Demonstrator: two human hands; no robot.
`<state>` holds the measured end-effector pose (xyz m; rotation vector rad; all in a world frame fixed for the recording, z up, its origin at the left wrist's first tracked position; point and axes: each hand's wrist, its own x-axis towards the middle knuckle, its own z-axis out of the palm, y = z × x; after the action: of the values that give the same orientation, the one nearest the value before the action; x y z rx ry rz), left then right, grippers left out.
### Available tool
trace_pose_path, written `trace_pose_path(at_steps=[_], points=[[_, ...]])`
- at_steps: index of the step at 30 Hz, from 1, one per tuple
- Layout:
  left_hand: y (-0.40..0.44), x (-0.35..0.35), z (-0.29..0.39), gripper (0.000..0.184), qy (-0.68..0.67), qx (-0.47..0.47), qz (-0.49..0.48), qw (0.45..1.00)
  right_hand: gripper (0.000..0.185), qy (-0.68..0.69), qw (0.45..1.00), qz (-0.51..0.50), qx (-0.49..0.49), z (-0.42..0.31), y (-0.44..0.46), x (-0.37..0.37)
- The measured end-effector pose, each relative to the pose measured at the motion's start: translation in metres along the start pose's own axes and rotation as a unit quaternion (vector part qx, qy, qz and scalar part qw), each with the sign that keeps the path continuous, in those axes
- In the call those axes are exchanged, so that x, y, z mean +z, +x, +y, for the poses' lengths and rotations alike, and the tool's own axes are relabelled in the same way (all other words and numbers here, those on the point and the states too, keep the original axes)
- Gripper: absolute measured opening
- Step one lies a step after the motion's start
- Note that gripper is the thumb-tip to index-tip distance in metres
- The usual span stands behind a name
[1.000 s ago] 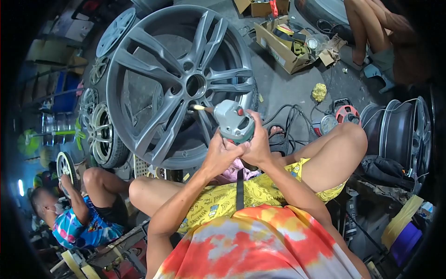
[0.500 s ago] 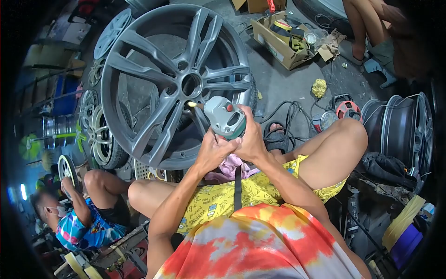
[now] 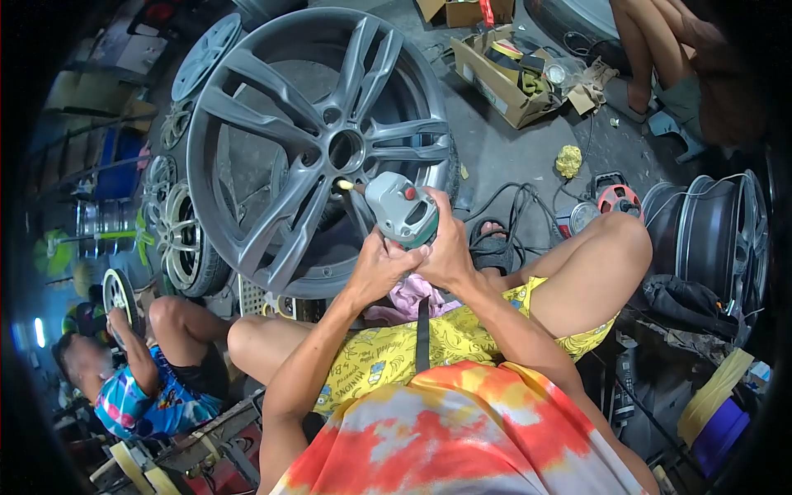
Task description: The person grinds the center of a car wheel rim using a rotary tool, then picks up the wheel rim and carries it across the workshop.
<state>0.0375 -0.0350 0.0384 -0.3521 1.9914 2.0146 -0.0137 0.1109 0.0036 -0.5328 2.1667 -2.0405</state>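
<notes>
Both of my hands are wrapped round an angle grinder (image 3: 398,206) with a grey head, red button and green body. My left hand (image 3: 381,266) grips it from the left and below, fingers closed. On the other side, my right hand (image 3: 447,247) is closed round the body. A small pale yellow tip points left from the tool's head, close to the hub of a large grey alloy wheel (image 3: 272,124). Whether the tip touches the metal, I cannot tell. The wheel has paired spokes and stands tilted in front of my knees.
A cardboard box (image 3: 503,82) of tools and tape lies beyond the wheel. Black cable (image 3: 516,214) coils near my foot, beside a red reel (image 3: 617,196). More rims (image 3: 718,231) stand at right. A co-worker (image 3: 157,388) sits at left holding a small wheel; another person's legs show upper right.
The wheel and surroundings appear shifted slightly right in view. Both hands keep the same grip on the grinder, its tip still near the hub. The co-worker's head has turned a little.
</notes>
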Motion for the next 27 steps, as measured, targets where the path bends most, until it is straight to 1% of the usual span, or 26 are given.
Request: trace_pose_path(at_steps=[4,6,9,13,16,17,20,22,24,27], points=[[-0.006,-0.001,-0.014,0.064,0.011,0.01,0.02,1.0,0.083,0.013,1.0,0.009,0.008,-0.003,-0.006,0.004],[-0.007,0.002,-0.013,0.063,0.005,0.007,0.047,0.999,0.083,0.01,1.0,0.008,0.013,-0.006,-0.005,0.003],[-0.005,-0.003,-0.002,0.064,0.01,-0.012,0.024,1.0,0.083,0.006,1.0,0.021,-0.006,-0.007,0.0,0.006],[-0.001,-0.006,-0.002,0.064,0.025,-0.002,0.008,1.0,0.088,-0.004,1.0,0.028,-0.001,-0.005,-0.003,0.007],[-0.007,-0.001,-0.001,0.064,0.032,0.02,0.019,0.999,0.089,-0.014,1.0,0.025,-0.012,-0.006,-0.006,0.007],[-0.009,0.001,0.0,0.063,0.015,0.023,0.028,0.999,0.089,-0.013,1.0,0.026,-0.013,-0.007,-0.004,0.007],[-0.007,0.0,0.006,0.063,-0.002,0.001,0.018,1.0,0.089,0.01,1.0,0.014,0.014,-0.008,-0.003,0.005],[-0.003,-0.004,0.002,0.061,0.02,-0.001,0.021,1.0,0.089,0.01,1.0,0.018,0.0,-0.006,0.0,0.007],[0.0,-0.006,-0.002,0.061,0.038,0.038,0.018,0.998,0.089,0.002,1.0,0.022,0.0,-0.006,0.0,0.008],[-0.001,-0.005,-0.006,0.059,0.032,0.032,0.028,0.999,0.087,-0.006,1.0,0.024,-0.006,-0.005,-0.003,0.005]])
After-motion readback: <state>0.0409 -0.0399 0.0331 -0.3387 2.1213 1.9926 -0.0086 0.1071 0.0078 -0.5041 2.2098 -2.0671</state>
